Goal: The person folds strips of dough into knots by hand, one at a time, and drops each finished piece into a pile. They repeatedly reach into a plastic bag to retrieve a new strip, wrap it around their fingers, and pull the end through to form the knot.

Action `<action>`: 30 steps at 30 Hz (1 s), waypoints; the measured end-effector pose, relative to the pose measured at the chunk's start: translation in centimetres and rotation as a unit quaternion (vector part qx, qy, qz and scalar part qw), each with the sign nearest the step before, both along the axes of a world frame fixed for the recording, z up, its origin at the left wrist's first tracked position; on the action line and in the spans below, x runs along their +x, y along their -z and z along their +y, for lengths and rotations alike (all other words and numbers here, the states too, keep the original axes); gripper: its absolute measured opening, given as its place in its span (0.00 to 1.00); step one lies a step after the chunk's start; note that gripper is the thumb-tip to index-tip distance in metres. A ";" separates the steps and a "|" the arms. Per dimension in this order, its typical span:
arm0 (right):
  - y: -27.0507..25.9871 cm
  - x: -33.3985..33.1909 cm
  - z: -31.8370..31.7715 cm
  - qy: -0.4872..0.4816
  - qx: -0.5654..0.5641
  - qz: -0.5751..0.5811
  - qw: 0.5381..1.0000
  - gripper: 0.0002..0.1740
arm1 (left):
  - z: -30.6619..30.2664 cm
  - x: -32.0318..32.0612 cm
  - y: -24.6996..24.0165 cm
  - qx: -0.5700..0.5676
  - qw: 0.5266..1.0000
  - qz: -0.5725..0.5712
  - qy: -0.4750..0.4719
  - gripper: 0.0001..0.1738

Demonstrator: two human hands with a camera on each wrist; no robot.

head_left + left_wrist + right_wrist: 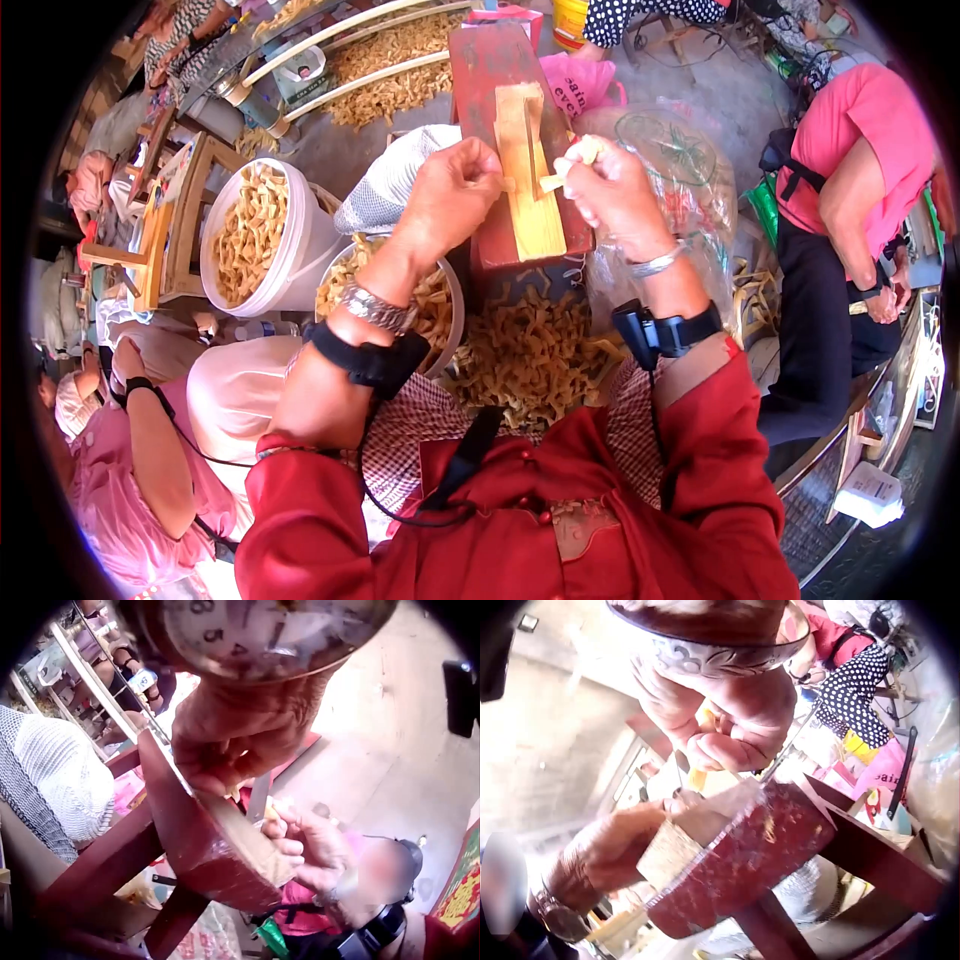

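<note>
A red wooden bench stands before me with a pale wooden block on top. Rising from the block is a flat blade, edge on in the head view. To its left, my left hand pinches a small pale yellow piece between thumb and fingertips. On the blade's other side my right hand pinches another pale yellow strip, its end pointing at the blade. More yellow material shows within the right hand's curled fingers.
Left of the bench stand a white bucket of curled yellowish pieces and a second bucket. A loose pile of pieces lies below the bench. Clear plastic bags sit at right. People sit on both sides, one in pink.
</note>
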State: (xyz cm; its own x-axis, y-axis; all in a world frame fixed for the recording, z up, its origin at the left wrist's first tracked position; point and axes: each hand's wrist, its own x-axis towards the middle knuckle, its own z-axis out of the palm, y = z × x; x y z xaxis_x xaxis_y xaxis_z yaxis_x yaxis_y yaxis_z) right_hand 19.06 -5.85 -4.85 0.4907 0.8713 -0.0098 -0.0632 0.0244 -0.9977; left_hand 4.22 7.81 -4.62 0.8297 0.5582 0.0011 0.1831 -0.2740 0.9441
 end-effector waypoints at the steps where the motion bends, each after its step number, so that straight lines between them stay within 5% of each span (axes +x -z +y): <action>1: -0.7 0.1 -0.8 -0.027 -0.013 -0.023 0.999 0.07 | -0.5 -0.8 -1.0 -0.046 0.998 -0.010 0.036 0.03; 3: -2.3 0.3 -2.8 -0.127 -0.074 -0.073 0.986 0.17 | -1.3 -2.1 -2.8 -0.083 0.990 0.007 0.116 0.02; 5: -2.4 1.4 -4.5 -0.153 -0.140 -0.106 0.973 0.25 | -2.1 -3.2 -3.9 0.022 0.988 0.033 0.149 0.05; 8: 0.0 4.2 -6.5 -0.018 -0.141 -0.147 0.979 0.23 | -2.8 -3.8 -3.8 0.125 0.986 -0.029 0.105 0.10; 11: 4.0 6.5 -9.2 -0.010 -0.257 -0.159 0.953 0.19 | -3.2 -4.3 -4.4 0.126 0.985 -0.059 0.106 0.12; 13: 8.9 7.9 -12.3 -0.110 -0.343 -0.110 0.926 0.19 | -3.1 -4.5 -4.3 0.120 0.984 -0.071 0.114 0.12; 15: 12.2 6.6 -14.9 -0.152 -0.493 -0.101 0.851 0.17 | -2.6 -4.7 -4.3 0.134 0.982 -0.047 0.126 0.12; 18: 19.1 5.9 -18.8 -0.315 -0.453 -0.268 0.790 0.13 | -2.5 -4.7 -4.4 0.151 0.979 -0.028 0.137 0.13; 20: 19.5 2.8 -18.7 -0.239 -0.557 -0.208 0.767 0.14 | -3.0 -4.5 -4.8 0.167 0.977 -0.016 0.134 0.13; 23: 24.7 2.3 -18.5 -0.339 -0.379 -0.390 0.767 0.12 | -3.4 -4.3 -4.6 0.159 0.978 -0.011 0.137 0.12; 27: 30.4 0.5 -18.2 -0.326 -0.479 -0.419 0.699 0.13 | -4.1 -4.2 -4.7 0.158 0.980 0.020 0.123 0.11; 30: 31.3 -1.2 -18.8 -0.223 -0.485 -0.460 0.709 0.12 | -4.2 -4.2 -4.4 0.143 0.982 0.028 0.121 0.11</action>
